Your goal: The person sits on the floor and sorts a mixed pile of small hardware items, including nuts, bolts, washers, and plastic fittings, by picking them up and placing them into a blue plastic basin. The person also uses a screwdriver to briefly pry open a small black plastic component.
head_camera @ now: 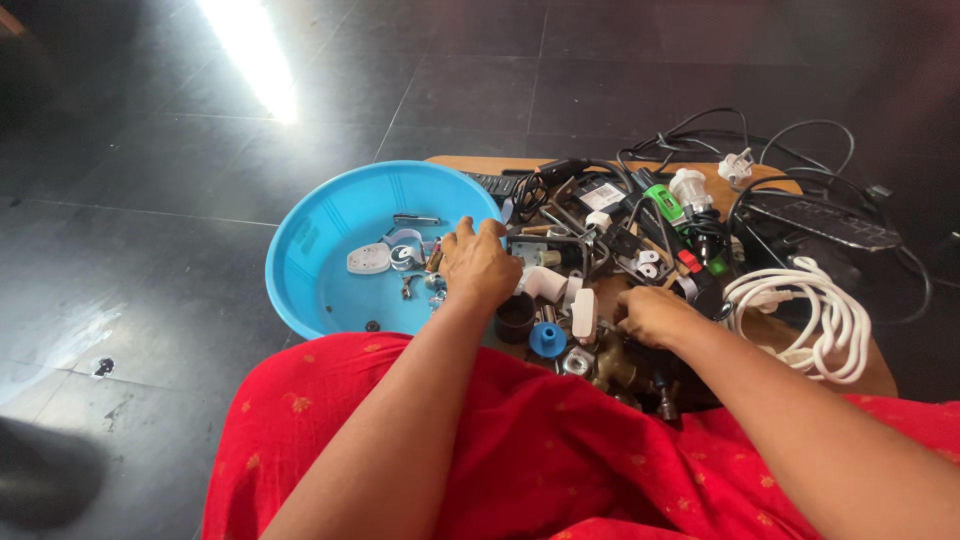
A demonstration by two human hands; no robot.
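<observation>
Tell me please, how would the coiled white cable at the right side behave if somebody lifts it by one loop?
The white cable would probably be floppy: its loops lie loose, with no tie visible, so they may sag and uncoil. It looks thick, so likely rather heavy for its size. One end seems to run under other parts, so it might snag.

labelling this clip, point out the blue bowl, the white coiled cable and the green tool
blue bowl [330, 215], head view, on its bare inner wall at the left
white coiled cable [835, 325], head view, on the middle loops
green tool [662, 201], head view, on its green body

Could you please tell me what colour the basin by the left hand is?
The basin is bright blue, seen in the head view.
</observation>
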